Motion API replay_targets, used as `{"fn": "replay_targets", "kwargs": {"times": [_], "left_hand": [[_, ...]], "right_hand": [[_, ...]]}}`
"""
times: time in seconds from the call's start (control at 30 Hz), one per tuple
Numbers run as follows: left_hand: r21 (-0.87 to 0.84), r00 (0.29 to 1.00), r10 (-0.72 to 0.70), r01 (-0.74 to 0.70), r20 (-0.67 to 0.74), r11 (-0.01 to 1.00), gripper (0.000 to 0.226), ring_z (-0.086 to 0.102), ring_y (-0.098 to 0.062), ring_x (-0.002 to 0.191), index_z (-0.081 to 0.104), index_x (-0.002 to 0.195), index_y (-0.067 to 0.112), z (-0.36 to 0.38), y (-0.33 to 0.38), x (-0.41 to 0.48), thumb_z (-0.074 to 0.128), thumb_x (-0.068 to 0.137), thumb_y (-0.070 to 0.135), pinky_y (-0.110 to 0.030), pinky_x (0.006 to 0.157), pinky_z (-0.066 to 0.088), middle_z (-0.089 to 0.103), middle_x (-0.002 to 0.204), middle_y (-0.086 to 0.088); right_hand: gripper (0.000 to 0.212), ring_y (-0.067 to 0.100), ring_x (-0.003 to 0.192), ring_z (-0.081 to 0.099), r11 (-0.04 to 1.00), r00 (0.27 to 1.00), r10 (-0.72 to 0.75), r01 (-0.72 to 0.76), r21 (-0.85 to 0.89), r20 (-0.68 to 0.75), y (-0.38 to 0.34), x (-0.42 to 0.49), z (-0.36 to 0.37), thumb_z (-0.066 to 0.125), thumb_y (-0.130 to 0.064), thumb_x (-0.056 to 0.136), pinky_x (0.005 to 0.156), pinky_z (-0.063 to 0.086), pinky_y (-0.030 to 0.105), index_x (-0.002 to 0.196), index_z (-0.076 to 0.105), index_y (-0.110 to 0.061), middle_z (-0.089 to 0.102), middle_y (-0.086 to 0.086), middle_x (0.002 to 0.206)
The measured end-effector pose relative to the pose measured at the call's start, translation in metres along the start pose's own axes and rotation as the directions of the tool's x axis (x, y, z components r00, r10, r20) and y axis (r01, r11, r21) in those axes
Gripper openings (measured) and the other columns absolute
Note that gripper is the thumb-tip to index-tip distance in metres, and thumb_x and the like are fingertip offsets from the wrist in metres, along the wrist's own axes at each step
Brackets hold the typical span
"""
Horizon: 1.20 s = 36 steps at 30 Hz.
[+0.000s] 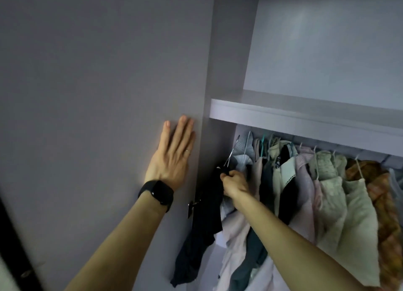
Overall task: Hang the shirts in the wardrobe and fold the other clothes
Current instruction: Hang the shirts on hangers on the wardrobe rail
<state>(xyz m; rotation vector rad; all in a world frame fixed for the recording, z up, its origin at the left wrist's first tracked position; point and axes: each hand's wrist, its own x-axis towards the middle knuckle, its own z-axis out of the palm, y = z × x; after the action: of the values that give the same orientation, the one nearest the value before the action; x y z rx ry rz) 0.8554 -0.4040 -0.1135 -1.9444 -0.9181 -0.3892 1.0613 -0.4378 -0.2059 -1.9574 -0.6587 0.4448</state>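
1. Two bare hands are reaching up at a grey wardrobe [229, 51].
2. Far left: the wardrobe door [98, 73] is filling the left half of the view. The left hand [172, 151] is lying flat against it near its right edge, its grip spread, fingers straight and pointing up, holding nothing.
3. A black watch [157, 193] is sitting on the left wrist, and a thin ring [187, 151] is showing on one finger.
4. Below that wrist, a small dark metal fitting [193, 205] is sticking out at the door's edge; its kind is unclear.
5. Just right of the door edge, the dark shirt [202, 236] is hanging down in a long drape from a wire hanger [231, 153], at the left end of the row inside the opening.
6. The right hand [234, 181] is curling round the hanger's neck and the shirt's top, its grip pinching both. The hook is pointing up under the shelf; I cannot tell whether it is catching a rail.
7. Right of that hand, hanging clothes [327, 181] are crowding together on hangers: pale pink, white, black and pale green, with an orange patterned garment [381, 192] at the far right.
8. Above them, the white shelf [305, 114] is running across to the right edge.
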Motion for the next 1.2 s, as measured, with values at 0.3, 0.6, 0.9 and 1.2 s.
{"fn": "replay_targets", "kwargs": {"times": [0.3,0.6,0.9,1.2], "left_hand": [[0.094,0.996,0.011,-0.003,-0.087,0.996,0.067,-0.022,-0.044,0.148,-0.006,0.158,0.013,0.015,0.008,-0.003,0.017,0.103,0.045,-0.066,0.103,-0.029,-0.022,0.161,-0.021],[0.097,0.987,0.021,-0.006,-0.157,0.995,0.063,-0.026,-0.045,0.146,-0.007,0.157,0.015,0.024,0.011,0.001,0.014,0.105,0.043,-0.066,0.100,-0.030,-0.023,0.160,-0.022],[0.106,0.974,0.003,0.022,-0.227,0.994,0.065,-0.023,-0.046,0.147,-0.002,0.158,0.014,0.034,0.009,0.002,0.017,0.103,0.044,-0.068,0.098,-0.033,-0.019,0.162,-0.022],[0.021,0.996,0.004,-0.002,-0.085,1.000,0.071,-0.030,-0.049,0.141,-0.012,0.156,0.004,0.020,0.004,0.001,0.018,0.103,0.041,-0.069,0.094,-0.038,-0.028,0.156,-0.029]], "right_hand": [[0.032,0.039,0.114,0.060,0.979,0.964,-0.186,0.166,-0.116,-0.192,-0.009,0.063,0.039,0.049,-0.027,0.102,0.094,0.047,0.035,0.126,0.055,-0.007,0.064,0.020,0.123],[0.039,0.037,0.106,0.064,0.969,0.945,-0.218,0.180,-0.167,-0.246,-0.036,0.144,0.023,0.049,-0.026,0.098,0.082,0.049,0.030,0.128,0.057,-0.003,0.065,0.023,0.121],[0.057,0.041,0.118,0.058,0.928,0.957,-0.218,0.143,-0.344,-0.191,0.001,0.144,0.059,0.035,-0.048,0.103,0.097,0.047,0.039,0.138,0.049,-0.004,0.059,0.024,0.132],[0.055,0.036,0.118,0.060,0.943,0.989,-0.035,0.081,-0.322,0.146,0.014,0.055,0.060,0.052,-0.027,0.095,0.096,0.055,0.045,0.148,0.041,-0.019,0.057,0.013,0.138]]}}
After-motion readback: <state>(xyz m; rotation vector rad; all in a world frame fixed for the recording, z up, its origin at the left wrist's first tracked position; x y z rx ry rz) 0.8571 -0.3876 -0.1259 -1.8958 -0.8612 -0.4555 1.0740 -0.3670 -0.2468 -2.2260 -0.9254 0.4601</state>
